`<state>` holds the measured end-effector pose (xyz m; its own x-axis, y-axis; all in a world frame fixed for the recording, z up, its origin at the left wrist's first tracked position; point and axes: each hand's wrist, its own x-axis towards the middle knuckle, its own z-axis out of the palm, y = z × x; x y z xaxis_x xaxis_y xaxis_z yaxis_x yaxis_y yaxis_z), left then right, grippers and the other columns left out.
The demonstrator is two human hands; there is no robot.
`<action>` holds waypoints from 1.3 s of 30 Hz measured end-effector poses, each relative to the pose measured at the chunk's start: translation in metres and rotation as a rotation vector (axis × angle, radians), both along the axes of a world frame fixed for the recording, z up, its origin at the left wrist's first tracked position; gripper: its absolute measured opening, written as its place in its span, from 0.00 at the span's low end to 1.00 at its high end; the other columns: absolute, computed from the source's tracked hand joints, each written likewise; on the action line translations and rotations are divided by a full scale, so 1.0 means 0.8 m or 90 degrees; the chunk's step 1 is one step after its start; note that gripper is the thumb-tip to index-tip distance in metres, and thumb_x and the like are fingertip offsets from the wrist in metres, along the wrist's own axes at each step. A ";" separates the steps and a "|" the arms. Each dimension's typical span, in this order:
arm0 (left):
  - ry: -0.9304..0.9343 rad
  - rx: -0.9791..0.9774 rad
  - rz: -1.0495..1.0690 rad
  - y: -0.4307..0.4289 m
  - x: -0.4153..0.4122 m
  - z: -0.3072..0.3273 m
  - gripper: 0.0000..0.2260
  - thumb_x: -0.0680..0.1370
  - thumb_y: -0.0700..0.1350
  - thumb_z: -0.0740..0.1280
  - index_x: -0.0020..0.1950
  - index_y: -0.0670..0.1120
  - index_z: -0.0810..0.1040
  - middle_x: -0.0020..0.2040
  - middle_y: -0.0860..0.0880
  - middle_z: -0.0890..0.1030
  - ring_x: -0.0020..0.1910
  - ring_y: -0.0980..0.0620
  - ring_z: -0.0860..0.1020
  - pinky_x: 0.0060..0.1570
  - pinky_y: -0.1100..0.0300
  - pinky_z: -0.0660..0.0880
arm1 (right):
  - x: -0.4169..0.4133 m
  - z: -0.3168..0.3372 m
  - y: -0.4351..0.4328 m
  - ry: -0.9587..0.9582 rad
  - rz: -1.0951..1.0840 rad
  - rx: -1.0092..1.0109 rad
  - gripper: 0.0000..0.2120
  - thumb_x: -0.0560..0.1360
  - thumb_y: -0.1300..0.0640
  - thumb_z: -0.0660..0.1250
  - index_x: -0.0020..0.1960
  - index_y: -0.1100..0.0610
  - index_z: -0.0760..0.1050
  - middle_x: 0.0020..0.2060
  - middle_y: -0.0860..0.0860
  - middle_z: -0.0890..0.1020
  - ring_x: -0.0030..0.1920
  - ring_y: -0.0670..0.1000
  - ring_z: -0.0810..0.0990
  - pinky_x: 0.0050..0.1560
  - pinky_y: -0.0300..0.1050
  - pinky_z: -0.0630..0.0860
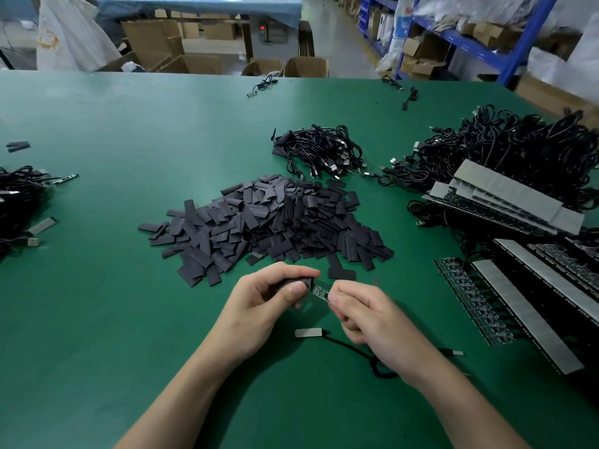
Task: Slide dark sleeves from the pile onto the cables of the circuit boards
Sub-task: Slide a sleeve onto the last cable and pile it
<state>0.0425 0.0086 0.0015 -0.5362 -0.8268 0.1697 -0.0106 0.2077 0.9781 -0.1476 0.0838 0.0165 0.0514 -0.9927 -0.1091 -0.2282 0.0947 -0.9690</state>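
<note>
My left hand (262, 306) pinches a dark sleeve (303, 282) between thumb and fingers. A small circuit board (320, 292) sticks out of the sleeve's right end, and my right hand (366, 319) pinches that board's other end. The board's black cable (353, 350) runs under my right hand on the green table (129, 286). The big pile of dark sleeves (272, 218) lies just beyond both hands. A grey strip (308, 332) with a cable end lies on the table below my hands.
Rows of circuit boards with grey strips (518, 286) line the right side, backed by a large tangle of black cables (518, 150). A smaller bundle of USB cables (321, 150) lies behind the pile. More cabled boards (19, 202) sit at the left edge.
</note>
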 end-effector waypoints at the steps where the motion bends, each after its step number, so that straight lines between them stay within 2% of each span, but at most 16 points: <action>1: 0.001 0.000 -0.003 0.000 0.000 0.000 0.10 0.80 0.45 0.67 0.56 0.56 0.86 0.41 0.54 0.81 0.41 0.56 0.77 0.48 0.66 0.73 | -0.001 0.000 0.000 -0.017 0.001 -0.001 0.17 0.79 0.48 0.60 0.36 0.54 0.61 0.30 0.46 0.59 0.29 0.47 0.57 0.29 0.39 0.56; 4: 0.000 0.000 -0.013 0.001 0.001 0.001 0.10 0.80 0.44 0.67 0.56 0.54 0.86 0.41 0.52 0.80 0.40 0.55 0.77 0.48 0.65 0.73 | -0.004 0.000 -0.001 -0.055 0.006 -0.004 0.16 0.79 0.50 0.60 0.35 0.52 0.62 0.29 0.43 0.59 0.29 0.46 0.57 0.29 0.36 0.57; 8: 0.002 -0.012 -0.031 0.001 0.001 0.002 0.10 0.80 0.43 0.67 0.57 0.50 0.86 0.41 0.50 0.80 0.39 0.55 0.77 0.48 0.65 0.73 | -0.006 -0.003 -0.003 -0.044 0.013 0.000 0.16 0.79 0.51 0.60 0.35 0.54 0.61 0.29 0.45 0.59 0.30 0.47 0.56 0.29 0.37 0.57; 11: 0.001 -0.014 -0.046 0.001 0.002 0.001 0.10 0.80 0.42 0.67 0.57 0.48 0.86 0.41 0.52 0.80 0.38 0.54 0.78 0.48 0.65 0.73 | -0.007 -0.003 -0.002 -0.035 0.023 0.004 0.16 0.79 0.50 0.61 0.35 0.51 0.63 0.29 0.46 0.59 0.30 0.48 0.56 0.29 0.38 0.56; 15: -0.022 -0.018 -0.073 0.000 0.005 -0.001 0.10 0.80 0.42 0.68 0.58 0.51 0.85 0.42 0.53 0.80 0.39 0.54 0.79 0.47 0.65 0.74 | -0.010 -0.001 0.000 -0.012 0.033 0.007 0.16 0.79 0.49 0.61 0.34 0.49 0.64 0.29 0.47 0.60 0.30 0.49 0.57 0.30 0.42 0.56; 18: -0.083 -0.060 -0.064 -0.002 0.008 -0.002 0.10 0.79 0.43 0.70 0.58 0.54 0.86 0.43 0.53 0.81 0.41 0.55 0.80 0.47 0.66 0.73 | -0.012 0.002 0.002 0.055 0.043 -0.007 0.16 0.79 0.47 0.61 0.35 0.50 0.65 0.27 0.46 0.62 0.29 0.48 0.59 0.31 0.44 0.56; 21: -0.143 -0.107 -0.054 -0.003 0.011 -0.004 0.11 0.78 0.47 0.72 0.59 0.58 0.86 0.45 0.54 0.81 0.44 0.51 0.79 0.47 0.57 0.75 | -0.012 0.002 0.004 0.133 0.050 -0.035 0.17 0.81 0.49 0.62 0.35 0.51 0.64 0.26 0.43 0.63 0.28 0.44 0.59 0.31 0.43 0.57; 25: -0.167 -0.146 -0.042 -0.003 0.012 -0.005 0.11 0.77 0.48 0.74 0.59 0.57 0.86 0.45 0.55 0.82 0.44 0.52 0.79 0.47 0.56 0.75 | -0.015 0.004 0.006 0.175 0.055 -0.041 0.19 0.84 0.54 0.63 0.36 0.55 0.64 0.25 0.43 0.63 0.28 0.43 0.60 0.30 0.41 0.57; 31: -0.168 -0.175 -0.017 0.000 0.011 -0.004 0.13 0.76 0.51 0.74 0.60 0.55 0.86 0.47 0.58 0.84 0.45 0.51 0.82 0.47 0.53 0.77 | -0.016 0.004 0.007 0.184 0.064 -0.033 0.19 0.84 0.53 0.63 0.36 0.54 0.65 0.26 0.43 0.64 0.28 0.44 0.60 0.30 0.41 0.57; 36: -0.157 -0.189 0.011 0.000 0.011 -0.003 0.10 0.73 0.47 0.78 0.54 0.53 0.86 0.47 0.61 0.86 0.49 0.59 0.84 0.51 0.68 0.76 | -0.018 0.003 0.006 0.170 0.068 -0.039 0.18 0.84 0.50 0.62 0.36 0.52 0.67 0.26 0.42 0.64 0.29 0.44 0.60 0.31 0.43 0.58; 39: -0.165 -0.216 0.008 -0.001 0.011 -0.002 0.09 0.74 0.48 0.78 0.53 0.54 0.86 0.48 0.59 0.86 0.49 0.54 0.84 0.50 0.54 0.78 | -0.018 0.001 0.006 0.152 0.067 -0.039 0.17 0.82 0.46 0.62 0.37 0.50 0.69 0.27 0.43 0.65 0.29 0.45 0.61 0.31 0.44 0.58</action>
<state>0.0512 0.0077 0.0003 -0.5877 -0.7535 0.2946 -0.2512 0.5161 0.8188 -0.1617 0.0883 0.0171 0.1340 -0.9885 -0.0703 -0.4559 0.0015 -0.8900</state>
